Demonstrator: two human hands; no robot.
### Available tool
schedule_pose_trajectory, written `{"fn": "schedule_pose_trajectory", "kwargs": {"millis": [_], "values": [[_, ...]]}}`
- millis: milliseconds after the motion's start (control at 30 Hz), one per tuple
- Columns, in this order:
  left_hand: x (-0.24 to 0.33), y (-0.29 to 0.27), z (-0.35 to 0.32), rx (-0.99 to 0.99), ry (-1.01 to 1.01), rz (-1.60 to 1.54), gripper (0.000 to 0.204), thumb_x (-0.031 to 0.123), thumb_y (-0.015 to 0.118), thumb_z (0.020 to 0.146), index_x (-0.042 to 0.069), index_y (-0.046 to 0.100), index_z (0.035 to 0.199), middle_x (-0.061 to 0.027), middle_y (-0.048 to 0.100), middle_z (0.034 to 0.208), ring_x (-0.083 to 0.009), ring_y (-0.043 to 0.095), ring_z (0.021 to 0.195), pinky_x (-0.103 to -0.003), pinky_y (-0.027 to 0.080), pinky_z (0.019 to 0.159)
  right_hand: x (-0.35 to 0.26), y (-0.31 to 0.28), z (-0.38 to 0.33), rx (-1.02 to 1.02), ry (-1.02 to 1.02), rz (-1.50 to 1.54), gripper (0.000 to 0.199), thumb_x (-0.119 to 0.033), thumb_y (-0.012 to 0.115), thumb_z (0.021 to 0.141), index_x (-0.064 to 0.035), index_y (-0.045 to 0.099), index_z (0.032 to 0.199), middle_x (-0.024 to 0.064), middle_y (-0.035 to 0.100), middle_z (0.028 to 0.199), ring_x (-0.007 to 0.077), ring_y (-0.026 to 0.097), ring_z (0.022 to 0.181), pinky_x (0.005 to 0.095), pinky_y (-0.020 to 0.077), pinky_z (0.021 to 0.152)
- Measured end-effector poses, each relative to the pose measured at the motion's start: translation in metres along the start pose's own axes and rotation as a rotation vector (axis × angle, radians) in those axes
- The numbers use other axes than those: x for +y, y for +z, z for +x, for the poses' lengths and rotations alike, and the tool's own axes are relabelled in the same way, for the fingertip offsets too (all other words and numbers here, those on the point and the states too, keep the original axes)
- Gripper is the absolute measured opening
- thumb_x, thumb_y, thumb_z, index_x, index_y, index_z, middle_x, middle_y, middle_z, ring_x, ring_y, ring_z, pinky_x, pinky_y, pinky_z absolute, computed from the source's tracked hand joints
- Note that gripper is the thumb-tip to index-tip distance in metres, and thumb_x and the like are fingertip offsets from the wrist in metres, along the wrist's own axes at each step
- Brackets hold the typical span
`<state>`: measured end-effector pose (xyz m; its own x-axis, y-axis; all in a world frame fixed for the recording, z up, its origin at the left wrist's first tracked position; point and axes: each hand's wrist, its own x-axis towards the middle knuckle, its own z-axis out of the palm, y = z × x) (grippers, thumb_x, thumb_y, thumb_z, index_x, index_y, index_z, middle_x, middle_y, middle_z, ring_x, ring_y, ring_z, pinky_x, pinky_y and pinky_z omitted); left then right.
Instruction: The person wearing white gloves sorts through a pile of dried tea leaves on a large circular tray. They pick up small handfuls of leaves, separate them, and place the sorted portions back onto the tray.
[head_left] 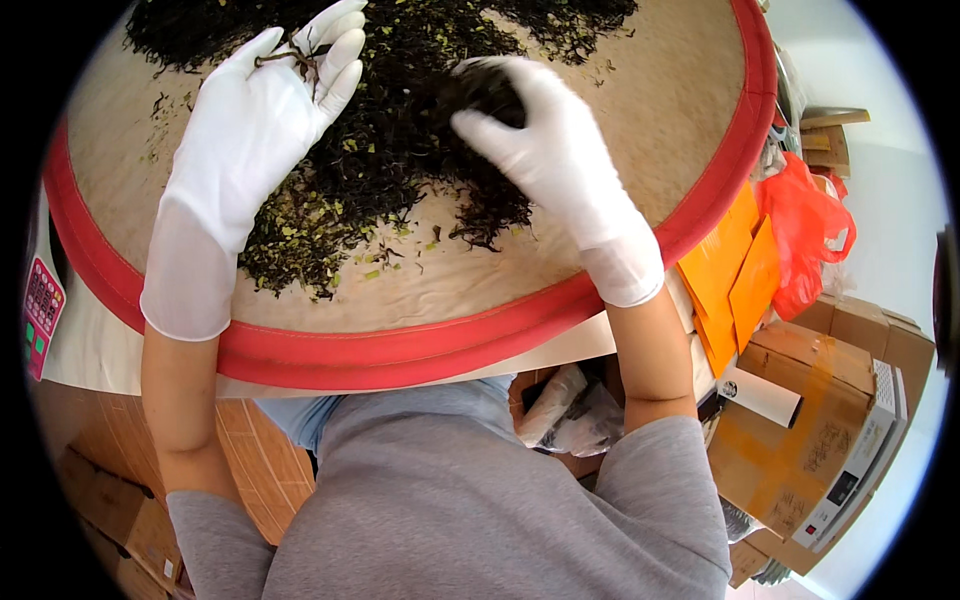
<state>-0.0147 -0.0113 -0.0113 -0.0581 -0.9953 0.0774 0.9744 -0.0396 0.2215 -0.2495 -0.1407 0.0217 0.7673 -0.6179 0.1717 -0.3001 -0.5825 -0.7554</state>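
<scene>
Dark, twisted tea leaves (385, 150) with yellow-green bits among them lie in a loose heap on a round, pale cloth-lined tray (520, 285) with a padded red rim. My left hand (250, 120), in a white glove, is turned palm up over the left side of the heap. A few thin brown tea stems (305, 65) lie in its half-curled fingers. Over the heap's right side, my white-gloved right hand (555, 140) curves thumb and fingers around a clump of dark leaves (490, 95). Slight motion blur softens that hand, and its fingertips are partly hidden.
Past the tray's right rim lie orange envelopes (735, 270) and a red plastic bag (800, 235). Cardboard boxes (790, 420) and a white cylinder (760, 397) stand lower right. A pink keypad device (43, 310) sits at the left edge.
</scene>
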Motion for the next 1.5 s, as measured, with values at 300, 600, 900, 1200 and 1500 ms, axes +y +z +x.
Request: {"fn": "schedule_pose_trajectory", "kwargs": {"millis": [300,600,900,1200,1500], "values": [[0.0,0.002,-0.001,-0.001,-0.001,-0.012,0.05,0.02,0.03,0.107,-0.003,0.03,0.152,-0.0201,0.056,0.136,-0.0311,0.058,0.123,-0.042,0.042,0.111,-0.002,-0.027,0.0,0.081,0.277,0.151,0.057,-0.035,0.076,0.087,0.0018,0.06,0.128,0.0099,0.071,0.107,0.0155,0.066,0.093,0.0297,0.0523,0.084],[-0.002,0.003,-0.003,0.035,0.003,0.003,0.051,0.022,0.03,0.108,-0.003,0.03,0.152,-0.0199,0.057,0.135,-0.03,0.058,0.123,-0.041,0.042,0.11,-0.014,-0.033,-0.002,-0.096,0.268,0.405,0.047,-0.033,0.063,0.097,-0.0066,0.06,0.135,0.0073,0.067,0.122,0.0139,0.06,0.111,0.0301,0.0476,0.096],[-0.003,0.001,0.0,0.017,0.0,0.003,0.05,0.022,0.03,0.108,-0.003,0.03,0.152,-0.021,0.058,0.134,-0.0309,0.059,0.122,-0.041,0.043,0.109,0.011,-0.026,-0.004,0.008,0.181,0.157,0.029,-0.017,0.063,0.095,-0.0062,0.069,0.121,0.0064,0.071,0.11,0.0135,0.065,0.099,0.0258,0.0495,0.087],[-0.003,0.005,-0.001,0.025,0.01,0.01,0.05,0.021,0.03,0.108,-0.003,0.03,0.152,-0.0205,0.057,0.135,-0.0299,0.058,0.122,-0.041,0.042,0.11,-0.003,-0.013,-0.006,-0.005,-0.045,-0.261,0.019,-0.018,0.075,0.081,-0.0048,0.07,0.094,0.0132,0.065,0.093,0.0315,0.063,0.092,0.0381,0.0519,0.083],[-0.003,0.004,-0.001,-0.008,-0.004,-0.005,0.051,0.021,0.028,0.108,-0.003,0.029,0.152,-0.0209,0.057,0.135,-0.03,0.058,0.123,-0.042,0.041,0.111,0.008,-0.001,-0.01,-0.119,-0.162,-0.418,0.022,-0.019,0.079,0.077,-0.0052,0.068,0.09,0.0134,0.063,0.088,0.0325,0.062,0.089,0.0404,0.0514,0.08]]}}
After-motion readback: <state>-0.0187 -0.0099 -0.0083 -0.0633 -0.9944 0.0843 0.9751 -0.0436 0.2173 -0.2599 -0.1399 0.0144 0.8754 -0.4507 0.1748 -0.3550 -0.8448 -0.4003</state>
